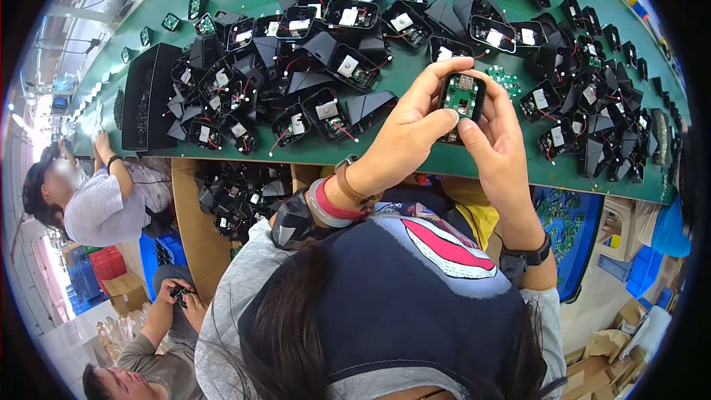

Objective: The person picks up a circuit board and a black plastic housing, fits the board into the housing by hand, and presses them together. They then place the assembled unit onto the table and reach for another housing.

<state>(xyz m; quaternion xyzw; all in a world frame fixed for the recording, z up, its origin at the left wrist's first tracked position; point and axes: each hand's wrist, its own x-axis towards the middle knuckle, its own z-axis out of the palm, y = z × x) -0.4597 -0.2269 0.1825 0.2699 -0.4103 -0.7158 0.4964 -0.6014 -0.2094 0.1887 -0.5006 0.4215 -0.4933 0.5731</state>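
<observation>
Above the table's front edge, both my hands hold a small black plastic housing (pixel 481 98) with a green circuit board (pixel 461 92) seated in it, open face up. My left hand (pixel 413 124) wraps the left side, its thumb pressing on the lower part of the board. My right hand (pixel 498 137) grips the right side, with its thumb at the lower edge beside the other thumb. Fingers cover the underside of the housing. Just beyond my right fingers lie several loose green circuit boards (pixel 505 80) on the table.
Black housings with red wires (pixel 326 107) crowd the green table (pixel 415 78) to the left, and more (pixel 585 104) lie right. A black bin (pixel 152 96) holds small dark parts. Below are a cardboard box (pixel 185 200) and a blue tray (pixel 592 252). Two co-workers sit at left.
</observation>
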